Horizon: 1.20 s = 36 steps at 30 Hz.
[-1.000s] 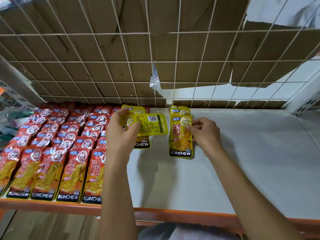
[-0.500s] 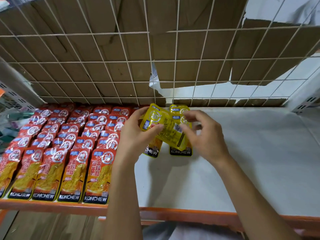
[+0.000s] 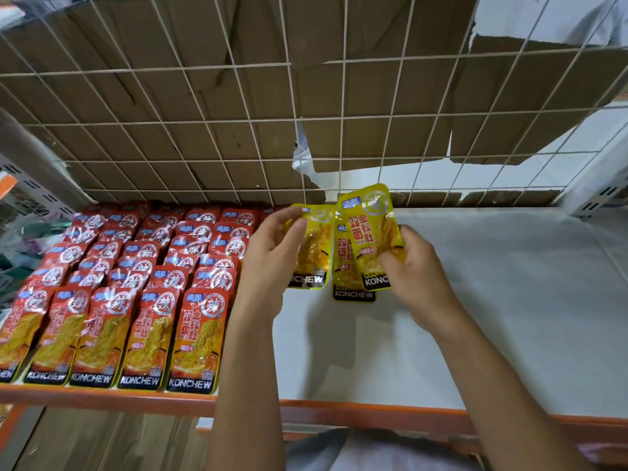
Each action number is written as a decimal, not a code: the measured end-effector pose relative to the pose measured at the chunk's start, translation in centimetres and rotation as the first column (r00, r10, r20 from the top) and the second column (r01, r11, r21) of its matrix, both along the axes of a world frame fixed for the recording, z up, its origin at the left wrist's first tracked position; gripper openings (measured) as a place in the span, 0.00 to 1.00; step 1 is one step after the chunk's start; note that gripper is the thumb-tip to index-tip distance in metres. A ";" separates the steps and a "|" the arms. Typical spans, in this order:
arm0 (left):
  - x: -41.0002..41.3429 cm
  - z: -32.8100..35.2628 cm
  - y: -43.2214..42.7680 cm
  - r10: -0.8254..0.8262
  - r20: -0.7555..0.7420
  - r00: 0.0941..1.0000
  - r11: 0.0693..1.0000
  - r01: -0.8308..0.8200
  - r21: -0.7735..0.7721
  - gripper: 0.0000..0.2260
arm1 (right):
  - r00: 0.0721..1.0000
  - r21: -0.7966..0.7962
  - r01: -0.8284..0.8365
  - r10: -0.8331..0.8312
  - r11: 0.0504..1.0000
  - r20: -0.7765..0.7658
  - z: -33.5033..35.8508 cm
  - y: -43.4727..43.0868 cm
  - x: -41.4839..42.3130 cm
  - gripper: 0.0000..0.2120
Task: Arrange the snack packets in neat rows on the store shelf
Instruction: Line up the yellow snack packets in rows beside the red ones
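My right hand (image 3: 413, 270) grips a yellow snack packet (image 3: 370, 232) by its lower right corner and holds it upright, tilted slightly left, above the shelf. Beneath it a second yellow packet (image 3: 350, 283) lies flat on the white shelf surface (image 3: 492, 300). My left hand (image 3: 272, 263) pinches the left edge of another yellow packet (image 3: 314, 249), which stands just left of the held one. Red snack packets (image 3: 136, 290) fill the shelf's left part in overlapping rows, front labels facing me.
A white wire grid (image 3: 306, 124) backed with brown cardboard closes the shelf's rear. An orange front rail (image 3: 339, 413) runs along the near edge. White metal uprights (image 3: 598, 188) stand at both sides. The white surface stretches to the right of the yellow packets.
The packet both hands were turning is now upright in my right hand alone. My left hand has shifted onto the left yellow packet.
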<state>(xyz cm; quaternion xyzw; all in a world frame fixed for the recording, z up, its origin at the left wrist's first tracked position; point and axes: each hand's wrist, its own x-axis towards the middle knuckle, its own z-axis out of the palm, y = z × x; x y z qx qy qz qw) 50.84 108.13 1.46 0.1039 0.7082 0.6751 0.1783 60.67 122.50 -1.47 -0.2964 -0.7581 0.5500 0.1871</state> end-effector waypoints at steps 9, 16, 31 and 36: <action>-0.4 -0.8 -0.9 0.068 -0.048 0.997 0.997 -0.067 0.024 0.17 | 0.995 -0.242 -0.038 0.058 0.970 0.077 -1.7 -1.0 1.0 0.08; -0.3 -1.0 -0.9 0.049 -0.072 0.996 0.999 -0.048 0.005 0.18 | 0.977 -0.050 -0.034 0.044 0.998 0.207 -2.7 -1.2 0.8 0.13; 1.6 -2.0 -0.5 -0.111 0.068 0.991 0.991 0.116 -0.073 0.24 | 0.936 0.423 -0.067 -0.089 0.904 0.339 -1.7 -1.3 1.6 0.11; 2.8 -2.1 -0.4 -0.241 0.101 0.965 0.964 0.250 -0.088 0.10 | 0.983 0.278 0.042 -0.089 0.960 0.162 -0.1 -0.9 2.5 0.05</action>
